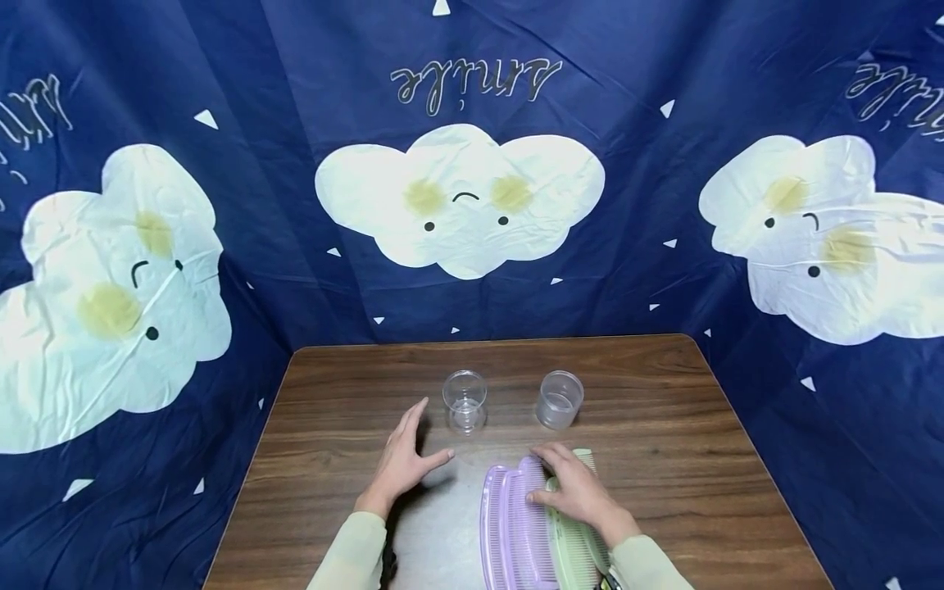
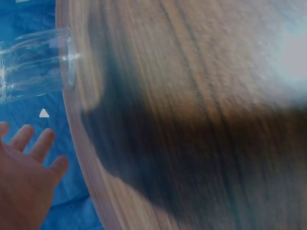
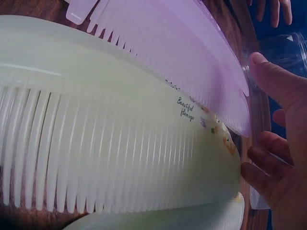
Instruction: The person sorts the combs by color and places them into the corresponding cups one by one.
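Purple combs (image 1: pixel 496 524) and pale green combs (image 1: pixel 571 549) lie side by side on the table at the front, in front of my right side. My right hand (image 1: pixel 578 487) is over their far ends, thumb and fingers spread apart. In the right wrist view, its fingertips (image 3: pixel 252 175) are right at the end of a green comb (image 3: pixel 120 96) with small printed lettering, and the thumb points toward the purple combs (image 3: pixel 177 52). My left hand (image 1: pixel 398 463) is held apart from the combs, fingers extended and holding nothing, left of a clear cup (image 1: pixel 465 393).
A second clear cup (image 1: pixel 559 401) stands to the right of the first, beyond the combs. The brown wooden table (image 1: pixel 317 426) is bordered at the back and sides by dark blue cloth (image 1: pixel 634 270) with printed clouds. A dark object (image 1: pixel 388 565) is beside my left sleeve.
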Available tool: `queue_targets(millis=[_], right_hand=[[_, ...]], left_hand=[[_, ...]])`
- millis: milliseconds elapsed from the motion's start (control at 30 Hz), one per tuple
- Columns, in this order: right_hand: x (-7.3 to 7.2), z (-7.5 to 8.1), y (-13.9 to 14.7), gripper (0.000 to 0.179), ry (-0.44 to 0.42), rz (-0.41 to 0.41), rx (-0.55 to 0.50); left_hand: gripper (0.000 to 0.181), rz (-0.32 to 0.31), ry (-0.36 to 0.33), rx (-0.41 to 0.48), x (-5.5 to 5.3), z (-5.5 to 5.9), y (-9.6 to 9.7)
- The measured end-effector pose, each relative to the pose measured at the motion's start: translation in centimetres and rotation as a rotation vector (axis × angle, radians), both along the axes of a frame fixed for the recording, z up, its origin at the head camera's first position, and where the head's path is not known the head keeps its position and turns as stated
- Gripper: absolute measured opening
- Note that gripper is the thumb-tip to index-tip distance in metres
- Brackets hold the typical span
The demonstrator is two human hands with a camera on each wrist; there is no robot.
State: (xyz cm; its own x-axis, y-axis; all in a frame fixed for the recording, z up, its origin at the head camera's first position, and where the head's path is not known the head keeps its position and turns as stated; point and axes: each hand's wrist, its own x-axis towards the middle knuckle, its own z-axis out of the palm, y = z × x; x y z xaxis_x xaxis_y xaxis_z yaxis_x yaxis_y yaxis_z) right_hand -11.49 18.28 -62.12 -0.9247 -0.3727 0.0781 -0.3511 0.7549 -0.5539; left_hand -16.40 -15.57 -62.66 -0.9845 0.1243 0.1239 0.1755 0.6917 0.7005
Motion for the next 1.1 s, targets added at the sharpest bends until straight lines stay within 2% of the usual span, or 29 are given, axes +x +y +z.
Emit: queue_targets(millis=[233, 600, 700, 833, 1100], right_hand=[[-0.2, -0.1, -0.2, 0.076, -0.003, 0.023, 0.006], [-0.5, -0.4, -0.3, 0.077, 0.005, 0.044, 0.047], [-0.6, -0.6, -0.3, 0.079, 0.005, 0.053, 0.057], [-0.6, -0.8, -0.3, 0.079, -0.014, 0.06, 0.075], [-0.7, -0.9, -0.4, 0.078, -0.017, 0.07, 0.089]], left_hand=[[0.106, -0.009, -0.034, 0.048, -0.6, 0.3, 0.3], [0.112, -0.059, 0.021, 0.085, -1.9, -0.2, 0.7], [0.113, -0.067, 0.005, 0.09, -2.1, -0.1, 1.0], [0.114, -0.067, -0.025, 0.101, -2.5, -0.1, 1.3], [0.116, -0.053, -0.009, 0.112, -3.2, -0.2, 1.8]])
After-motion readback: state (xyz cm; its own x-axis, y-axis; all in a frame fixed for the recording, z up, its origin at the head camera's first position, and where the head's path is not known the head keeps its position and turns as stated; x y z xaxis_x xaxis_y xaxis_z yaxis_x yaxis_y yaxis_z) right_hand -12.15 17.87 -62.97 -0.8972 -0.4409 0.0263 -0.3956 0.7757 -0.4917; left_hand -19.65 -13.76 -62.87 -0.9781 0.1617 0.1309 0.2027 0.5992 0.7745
